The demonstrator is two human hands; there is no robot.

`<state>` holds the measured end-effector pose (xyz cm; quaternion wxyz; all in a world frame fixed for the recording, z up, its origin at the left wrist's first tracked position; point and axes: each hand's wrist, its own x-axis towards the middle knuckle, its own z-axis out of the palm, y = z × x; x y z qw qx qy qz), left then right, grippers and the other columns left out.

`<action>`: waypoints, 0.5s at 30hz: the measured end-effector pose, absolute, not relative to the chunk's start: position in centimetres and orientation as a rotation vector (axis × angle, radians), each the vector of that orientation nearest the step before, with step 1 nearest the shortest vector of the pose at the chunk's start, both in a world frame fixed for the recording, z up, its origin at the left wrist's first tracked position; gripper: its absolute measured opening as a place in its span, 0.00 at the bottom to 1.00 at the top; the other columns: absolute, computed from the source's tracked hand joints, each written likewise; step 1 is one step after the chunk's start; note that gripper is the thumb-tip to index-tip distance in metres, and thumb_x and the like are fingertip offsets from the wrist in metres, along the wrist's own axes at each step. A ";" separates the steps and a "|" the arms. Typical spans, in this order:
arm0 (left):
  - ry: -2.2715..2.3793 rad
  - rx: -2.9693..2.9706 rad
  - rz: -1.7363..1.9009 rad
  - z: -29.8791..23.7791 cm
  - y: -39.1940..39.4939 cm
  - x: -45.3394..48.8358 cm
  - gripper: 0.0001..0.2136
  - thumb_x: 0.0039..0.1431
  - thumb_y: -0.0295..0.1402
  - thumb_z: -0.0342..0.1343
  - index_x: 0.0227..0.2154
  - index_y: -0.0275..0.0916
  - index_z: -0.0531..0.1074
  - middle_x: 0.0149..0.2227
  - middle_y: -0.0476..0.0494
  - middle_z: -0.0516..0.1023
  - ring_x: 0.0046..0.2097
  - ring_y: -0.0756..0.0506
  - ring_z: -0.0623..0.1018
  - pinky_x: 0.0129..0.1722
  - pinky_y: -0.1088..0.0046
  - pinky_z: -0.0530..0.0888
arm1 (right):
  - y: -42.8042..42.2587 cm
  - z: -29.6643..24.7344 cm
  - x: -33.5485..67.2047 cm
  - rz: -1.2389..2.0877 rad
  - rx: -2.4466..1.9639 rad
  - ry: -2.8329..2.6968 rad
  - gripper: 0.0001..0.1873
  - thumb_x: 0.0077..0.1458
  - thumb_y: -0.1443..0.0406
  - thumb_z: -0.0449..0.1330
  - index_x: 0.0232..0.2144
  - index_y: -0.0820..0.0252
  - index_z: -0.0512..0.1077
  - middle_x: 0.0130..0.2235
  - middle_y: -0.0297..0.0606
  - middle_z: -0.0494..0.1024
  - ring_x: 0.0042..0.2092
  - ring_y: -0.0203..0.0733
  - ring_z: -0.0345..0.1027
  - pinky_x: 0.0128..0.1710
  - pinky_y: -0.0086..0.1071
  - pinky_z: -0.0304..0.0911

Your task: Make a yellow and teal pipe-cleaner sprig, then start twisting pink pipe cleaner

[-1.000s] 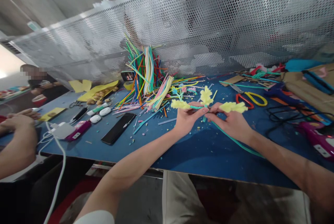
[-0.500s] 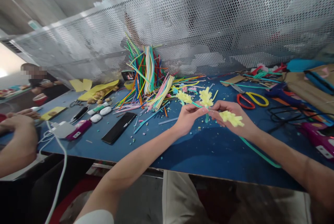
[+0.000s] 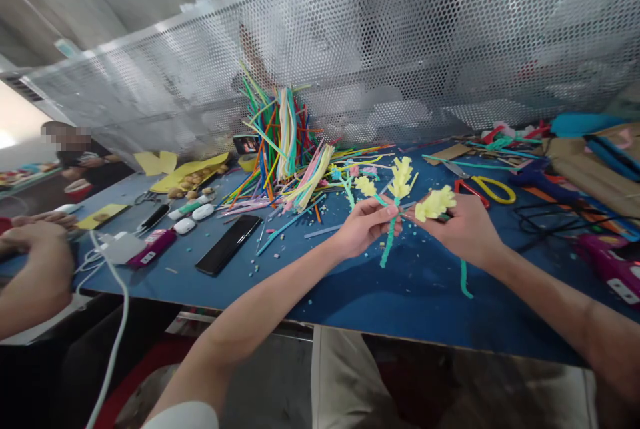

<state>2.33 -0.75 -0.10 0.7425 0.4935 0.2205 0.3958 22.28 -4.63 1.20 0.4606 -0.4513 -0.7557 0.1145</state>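
My left hand pinches a green twisted pipe-cleaner stem between thumb and fingers. A yellow fuzzy pipe-cleaner sprig stands upright at the top of that stem, and a smaller yellow sprig leans out to its left. My right hand is closed on another pipe-cleaner sprig, yellow and fuzzy, whose green tail hangs below the palm. Between the two hands the pieces come close together; whether they are joined there I cannot make out.
Behind my hands lies a big heap of coloured pipe cleaners. Scissors with red and yellow handles lie right of them. A black phone rests on the left. Another person's hands are at far left. A perforated metal screen backs the table.
The green stem in my left hand has swung into view, pointing down below the fingers. My right hand has turned, and its yellow sprig has moved up and left, its green tail drawn in.
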 end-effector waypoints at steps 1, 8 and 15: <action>0.486 1.075 0.863 -0.1 -0.7 2.3 0.14 0.47 0.37 0.69 0.32 0.35 0.73 0.28 0.48 0.76 0.29 0.51 0.77 0.30 0.76 0.72 | -4.6 1.1 22.3 0.279 -1.116 -1.863 0.03 0.50 0.66 0.63 0.27 0.60 0.75 0.29 0.35 0.79 0.31 0.39 0.70 0.31 0.30 0.61; 0.442 1.095 0.862 -0.7 -0.3 2.3 0.13 0.48 0.36 0.69 0.31 0.34 0.74 0.29 0.48 0.77 0.30 0.52 0.77 0.32 0.76 0.72 | -4.4 1.2 22.8 0.504 -0.995 -1.867 0.10 0.49 0.72 0.58 0.32 0.56 0.78 0.32 0.34 0.81 0.34 0.41 0.75 0.34 0.31 0.66; 0.479 1.185 0.867 -0.6 -0.1 2.3 0.14 0.47 0.39 0.70 0.30 0.35 0.75 0.27 0.48 0.76 0.29 0.51 0.76 0.32 0.74 0.72 | -4.4 1.7 23.2 0.492 -0.981 -1.945 0.14 0.46 0.74 0.56 0.34 0.58 0.77 0.34 0.35 0.81 0.34 0.41 0.74 0.34 0.32 0.65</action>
